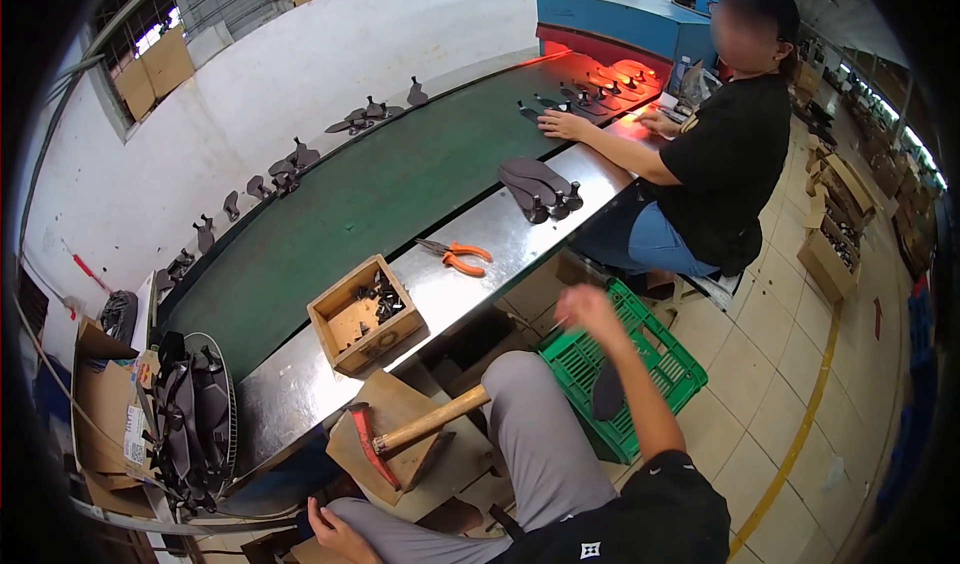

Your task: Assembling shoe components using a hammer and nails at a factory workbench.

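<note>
My left hand (338, 536) rests low by my left knee, fingers loosely apart with nothing visible in them. My right hand (588, 314) is raised over the far edge of a green plastic crate (655, 339); motion smears its fingers. A dark sole-shaped piece (607, 392) shows at the crate, below my right forearm. In front of my knees, a hammer (375, 449) with a red head and wooden handle lies across a worn board (385, 404). On the metal ledge are a wooden box (350, 354) of small black parts and orange-handled pliers (458, 256).
A green conveyor belt (400, 179) runs beyond the ledge, with dark soles along its far side. A stack of soles (535, 186) sits on the ledge. At right, a seated co-worker (740, 154) reaches over the belt. A basket of dark straps (190, 414) stands left.
</note>
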### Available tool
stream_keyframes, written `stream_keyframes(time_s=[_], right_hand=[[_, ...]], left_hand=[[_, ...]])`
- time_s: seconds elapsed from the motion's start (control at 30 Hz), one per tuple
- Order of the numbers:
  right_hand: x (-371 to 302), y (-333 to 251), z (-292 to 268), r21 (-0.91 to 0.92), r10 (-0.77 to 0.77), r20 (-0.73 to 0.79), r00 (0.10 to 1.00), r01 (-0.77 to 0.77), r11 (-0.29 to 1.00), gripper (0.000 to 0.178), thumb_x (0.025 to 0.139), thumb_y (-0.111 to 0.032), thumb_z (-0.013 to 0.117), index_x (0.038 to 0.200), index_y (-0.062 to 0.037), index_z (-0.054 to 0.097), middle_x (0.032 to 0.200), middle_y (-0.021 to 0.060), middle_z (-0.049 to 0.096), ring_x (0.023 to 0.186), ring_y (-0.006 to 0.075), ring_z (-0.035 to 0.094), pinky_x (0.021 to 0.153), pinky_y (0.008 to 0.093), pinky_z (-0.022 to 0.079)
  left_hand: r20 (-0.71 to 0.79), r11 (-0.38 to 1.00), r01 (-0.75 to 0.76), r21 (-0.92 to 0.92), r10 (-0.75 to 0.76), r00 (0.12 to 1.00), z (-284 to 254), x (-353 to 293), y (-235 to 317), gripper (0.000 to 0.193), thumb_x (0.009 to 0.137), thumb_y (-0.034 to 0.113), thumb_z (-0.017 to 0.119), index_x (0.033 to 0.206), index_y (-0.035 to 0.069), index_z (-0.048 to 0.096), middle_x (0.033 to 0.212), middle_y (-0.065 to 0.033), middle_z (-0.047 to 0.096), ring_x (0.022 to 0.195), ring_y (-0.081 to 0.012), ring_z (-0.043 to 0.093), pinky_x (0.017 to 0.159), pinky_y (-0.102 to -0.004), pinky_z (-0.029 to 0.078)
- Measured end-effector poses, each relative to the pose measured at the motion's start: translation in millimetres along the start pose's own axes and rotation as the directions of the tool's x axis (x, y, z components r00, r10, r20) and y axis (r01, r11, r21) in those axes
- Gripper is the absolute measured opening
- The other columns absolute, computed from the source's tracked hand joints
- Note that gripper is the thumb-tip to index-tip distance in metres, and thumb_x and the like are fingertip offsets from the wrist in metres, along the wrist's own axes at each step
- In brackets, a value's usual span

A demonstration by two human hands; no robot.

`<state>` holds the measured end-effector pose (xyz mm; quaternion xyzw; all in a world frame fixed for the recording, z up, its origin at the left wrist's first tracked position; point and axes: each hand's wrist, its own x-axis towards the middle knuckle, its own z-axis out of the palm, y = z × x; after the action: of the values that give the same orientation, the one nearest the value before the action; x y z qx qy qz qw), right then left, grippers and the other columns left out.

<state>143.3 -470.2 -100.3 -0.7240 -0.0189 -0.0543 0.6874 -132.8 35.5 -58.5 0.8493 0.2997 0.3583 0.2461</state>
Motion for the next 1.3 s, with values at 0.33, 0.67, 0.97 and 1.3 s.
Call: stream_keyframes(time_s=[0.33, 0.67, 0.97, 1.3], right_hand=[[251.4, -10.8, -94.0, -0.745, -0.457, -0.184, 0.87, 0.18, 0.642, 0.024, 0.089, -0.021, 0.061, 0.097, 0.0001, 0.065, 0.082, 0.0219, 0.066, 0.083, 0.0429, 0.063, 0.075, 0.051, 0.049], [282.3, -46.2, -56.6, -0.677, -0.648, -0.09, 0.756, 0.431, 0.596, 0.008, 0.082, -0.002, 0.061, 0.09, -0.001, 0.06, 0.082, 0.0182, 0.061, 0.073, 0.0363, 0.061, 0.062, 0.0422, 0.052], [43.6, -282.6, 174.4, 0.202, -0.206, 0.346, 0.915, 0.142, 0.969, 0.013, 0.096, -0.012, 0.06, 0.105, -0.0029, 0.056, 0.079, 0.0023, 0.056, 0.062, 0.0111, 0.055, 0.057, 0.0249, 0.047], [-106.9, -223.9, 231.5, 0.052, -0.45, 0.783, 0.429, 0.677, 0.735, 0.054, 0.092, -0.034, 0.064, 0.131, 0.0009, 0.053, 0.122, 0.0241, 0.059, 0.12, 0.0408, 0.054, 0.104, 0.0468, 0.041]], left_hand=[[-0.095, 0.985, 0.115, -0.132, -0.128, 0.987, -4.6, 7.8, -8.2, 0.029, 0.095, 0.012, 0.058, 0.119, 0.0, 0.066, 0.117, -0.0189, 0.068, 0.106, -0.0337, 0.064, 0.092, -0.0389, 0.05], [-0.126, 0.982, -0.025, -0.188, 0.001, 0.992, -6.8, 46.9, 28.2, 0.028, 0.092, 0.005, 0.052, 0.118, -0.004, 0.059, 0.132, -0.0189, 0.056, 0.124, -0.0365, 0.051, 0.107, -0.0432, 0.038], [-0.094, 0.748, -0.533, -0.395, 0.544, 0.833, -39.5, 49.7, 179.6, 0.072, 0.078, 0.019, 0.077, 0.137, 0.0, 0.04, 0.147, -0.0247, 0.037, 0.136, -0.0457, 0.036, 0.113, -0.0513, 0.029], [-0.132, 0.687, -0.645, -0.334, 0.643, 0.754, -148.7, 30.3, 152.2, 0.044, 0.083, 0.004, 0.07, 0.126, 0.004, 0.057, 0.116, -0.0135, 0.065, 0.105, -0.0271, 0.066, 0.09, -0.0374, 0.053]])
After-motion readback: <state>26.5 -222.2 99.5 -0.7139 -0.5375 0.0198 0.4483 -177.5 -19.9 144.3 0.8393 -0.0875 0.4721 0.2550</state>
